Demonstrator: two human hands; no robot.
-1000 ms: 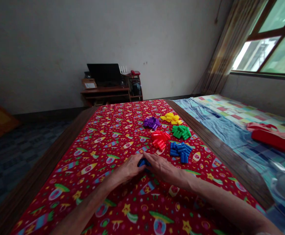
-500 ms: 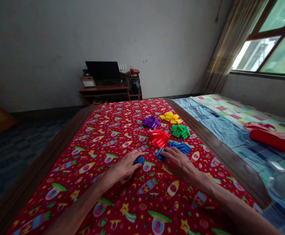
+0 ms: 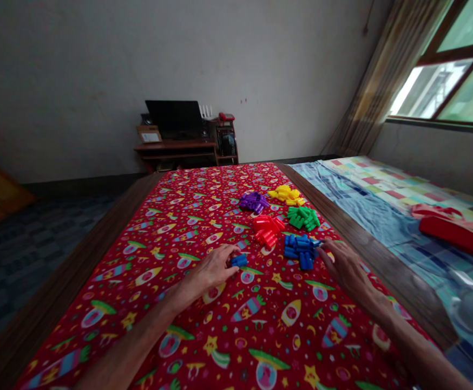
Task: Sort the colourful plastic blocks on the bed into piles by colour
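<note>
My left hand [image 3: 216,265] rests low on the red patterned cloth, thumb and fingers curled around a few blue plastic pieces [image 3: 239,261]. Some fingers are hidden behind the hand. At the right edge of the blue pile [image 3: 300,248] is my right hand [image 3: 344,265], its thumb apart from the fingers and the fingertips touching or very near the outermost pieces. I see nothing held in it. Just beyond lie a red pile [image 3: 267,230] and a green pile [image 3: 302,218] of similar short, tube-like pieces. Purple pieces [image 3: 254,201] and yellow pieces [image 3: 286,195] are heaped farther back.
The cloth [image 3: 159,325] covers a long table with dark wooden edges [image 3: 354,233]. To the right is a bed [image 3: 382,200] with a red-and-pink item [image 3: 455,233] on it. A desk with a monitor [image 3: 173,119] stands against the far wall.
My right hand has moved right, from the near left of the blue pile to its right edge. Blue pieces it had now lie with the pile. My left hand stays about where it was.
</note>
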